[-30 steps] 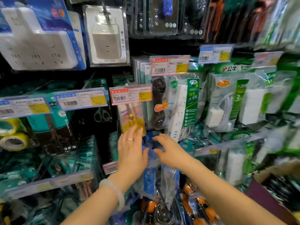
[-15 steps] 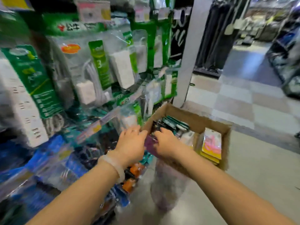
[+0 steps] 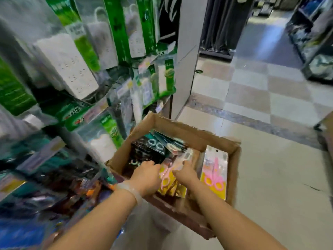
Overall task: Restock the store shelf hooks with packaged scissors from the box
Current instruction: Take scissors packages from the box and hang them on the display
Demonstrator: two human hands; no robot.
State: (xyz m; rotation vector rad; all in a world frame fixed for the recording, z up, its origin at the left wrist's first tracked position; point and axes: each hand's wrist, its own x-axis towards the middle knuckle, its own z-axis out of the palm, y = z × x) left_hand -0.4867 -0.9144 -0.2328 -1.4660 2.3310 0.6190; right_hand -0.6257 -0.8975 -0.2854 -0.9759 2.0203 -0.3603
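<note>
- The pack of pink scissors [image 3: 169,175] on a yellow card stands in the cardboard box [image 3: 223,143], at the middle of its near side, about 6 o'clock from the box centre.
- Left hand [image 3: 146,175] curls its fingers onto the pack's left edge; right hand [image 3: 185,173] pinches its right edge. Blur hides how firm either hold is.
- A second ago both hands were up at the shelf hooks among hanging packs; half a second ago they were at the box rim. Now they are down inside it, so a fresh pack is probably about to be lifted out.
- Counted: two pink-scissors packs clearly visible, the held one and another [image 3: 215,172] at its 3 o'clock; dark packs [image 3: 149,150] at 11 o'clock, too blurred to count.
- Shelf packs of power strips [image 3: 66,64] hang at 10 o'clock from the box.
</note>
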